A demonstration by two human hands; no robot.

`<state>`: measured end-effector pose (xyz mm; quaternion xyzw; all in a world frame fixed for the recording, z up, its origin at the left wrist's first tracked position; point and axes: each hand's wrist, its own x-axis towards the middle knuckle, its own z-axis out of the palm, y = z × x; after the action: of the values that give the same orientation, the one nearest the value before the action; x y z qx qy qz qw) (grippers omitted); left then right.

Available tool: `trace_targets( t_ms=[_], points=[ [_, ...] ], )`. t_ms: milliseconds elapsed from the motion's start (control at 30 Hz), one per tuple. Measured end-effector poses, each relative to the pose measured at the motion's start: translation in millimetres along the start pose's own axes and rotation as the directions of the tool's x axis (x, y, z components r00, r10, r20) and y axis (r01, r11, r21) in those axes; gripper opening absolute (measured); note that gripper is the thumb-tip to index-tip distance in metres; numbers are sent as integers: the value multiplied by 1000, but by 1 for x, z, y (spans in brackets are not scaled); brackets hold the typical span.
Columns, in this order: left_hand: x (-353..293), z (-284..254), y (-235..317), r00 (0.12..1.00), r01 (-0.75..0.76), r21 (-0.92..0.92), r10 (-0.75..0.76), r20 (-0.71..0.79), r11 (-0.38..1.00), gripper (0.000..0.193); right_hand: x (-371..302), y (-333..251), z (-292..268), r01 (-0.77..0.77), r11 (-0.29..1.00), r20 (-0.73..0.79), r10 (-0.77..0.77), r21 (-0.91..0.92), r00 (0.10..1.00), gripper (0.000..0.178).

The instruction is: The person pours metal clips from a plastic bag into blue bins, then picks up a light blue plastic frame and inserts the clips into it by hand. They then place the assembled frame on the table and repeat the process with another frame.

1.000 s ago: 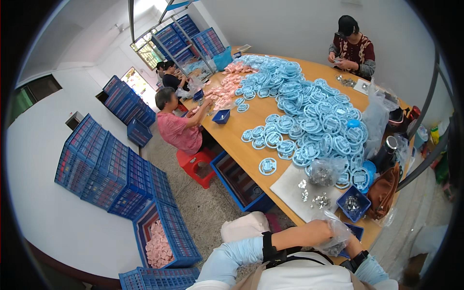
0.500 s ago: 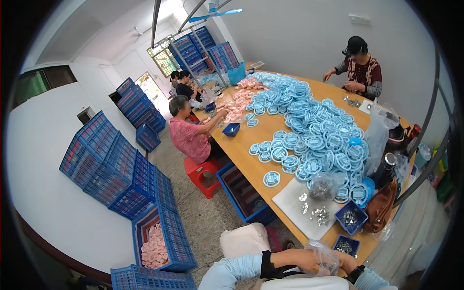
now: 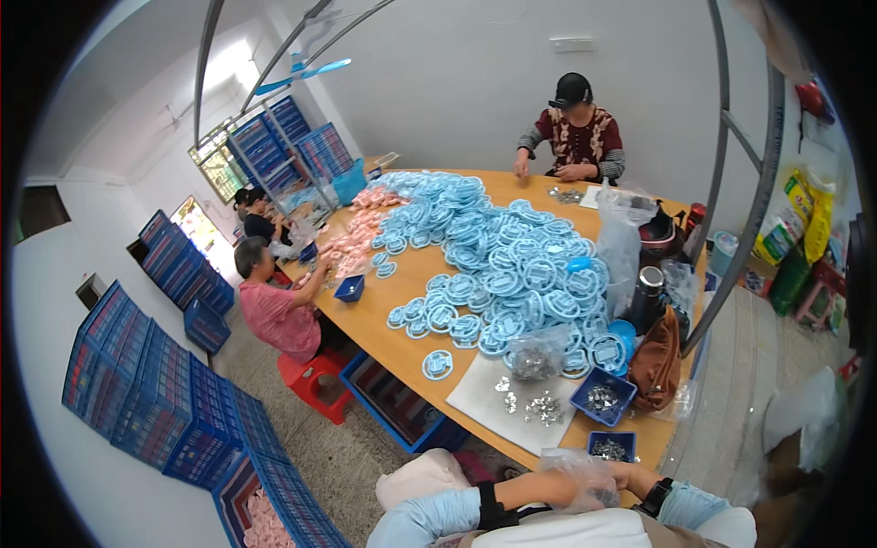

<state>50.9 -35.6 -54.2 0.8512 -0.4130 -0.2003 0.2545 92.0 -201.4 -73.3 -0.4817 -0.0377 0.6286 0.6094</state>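
At the near edge of the table, a crumpled clear plastic bag is held between my hands. Its lower part looks grey, perhaps from small metal pieces inside. My left hand is closed on the bag, partly veiled by the film. From the other side my right hand grips it, its fingertips hidden. Just beyond, a blue tray holds small shiny metal pieces, and another blue tray of them sits behind it. Loose metal pieces lie on a white board.
Light-blue round plastic pieces are heaped across the wooden table. A filled plastic bag, a brown bag and a black flask stand nearby. Co-workers sit at the left and far sides. Blue crates are stacked at left.
My view has swung to the right, so the table appears farther left and more of the right side shows. Both hands stay at the plastic bag.
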Motion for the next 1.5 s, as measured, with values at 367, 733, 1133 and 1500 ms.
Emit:
trace_targets(
  t_ms=[367,733,1133,1500],
  points=[
    [-39,-67,41,982,-50,-53,40,-185,997,48,-2,25,-26,-70,997,-24,71,39,997,51],
    [-44,-97,43,993,8,-236,-35,-109,972,75,-73,67,-133,-199,714,-734,-678,-671,46,27],
    [-50,-70,29,989,40,-296,-80,-125,954,80,-22,94,-138,-311,600,-672,-697,-737,250,33],
    [-46,-67,27,988,87,-434,-133,-78,897,88,-38,85,-126,-316,682,-746,-644,-660,169,31]
  ],
)
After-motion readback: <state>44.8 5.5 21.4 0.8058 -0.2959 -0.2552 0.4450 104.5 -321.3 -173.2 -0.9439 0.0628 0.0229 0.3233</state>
